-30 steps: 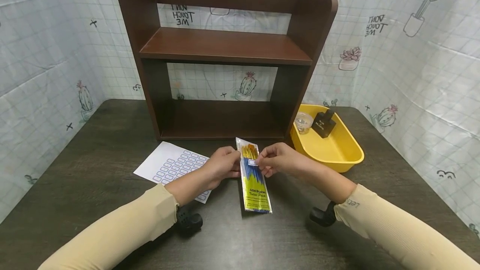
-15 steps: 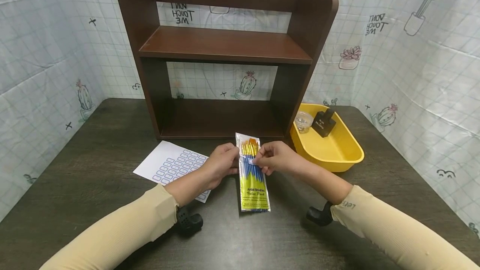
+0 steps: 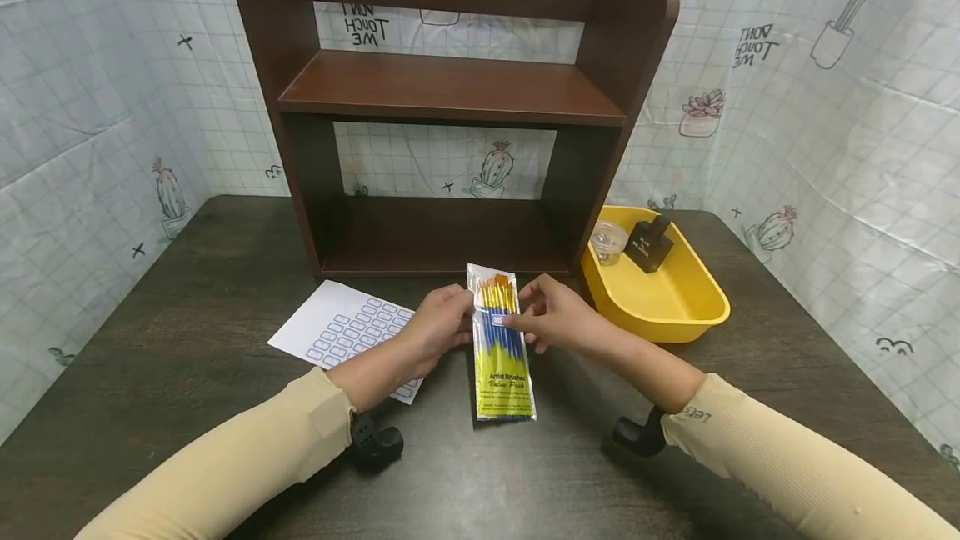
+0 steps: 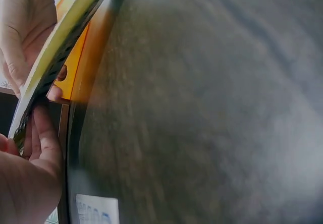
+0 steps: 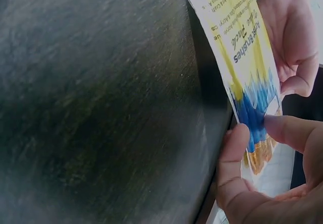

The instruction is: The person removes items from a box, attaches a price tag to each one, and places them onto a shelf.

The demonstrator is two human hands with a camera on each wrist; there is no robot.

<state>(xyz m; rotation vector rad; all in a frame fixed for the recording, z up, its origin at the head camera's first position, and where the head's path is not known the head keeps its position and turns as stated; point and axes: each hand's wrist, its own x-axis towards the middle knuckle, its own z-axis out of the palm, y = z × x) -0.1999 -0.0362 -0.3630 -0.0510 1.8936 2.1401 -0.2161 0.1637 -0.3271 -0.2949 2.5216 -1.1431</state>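
Observation:
A clear pack of paintbrushes (image 3: 504, 382), with blue handles and a yellow printed lower part, stands tilted over the table in the head view. Its left edge is gripped by my left hand (image 3: 438, 323), fingers behind the pack (image 4: 58, 42) in the left wrist view. A small white, blue-bordered sticker (image 3: 498, 320) lies on the pack's front. On that sticker presses the thumb of my right hand (image 3: 558, 319), while its fingers reach round the pack's right edge. In the right wrist view the thumb (image 5: 290, 128) partly covers the sticker.
A white sheet of blue-bordered stickers (image 3: 330, 327) lies left of the pack. Behind stands a dark brown two-tier shelf (image 3: 450, 90). At the right, a yellow tub (image 3: 682, 307) holds a black bottle (image 3: 648, 245) and a small clear round container (image 3: 608, 242).
The right hand went from holding the sticker at its edge to pressing it with the thumb, its fingers now round the pack's edge. The pack shifted slightly left and turned more upright.

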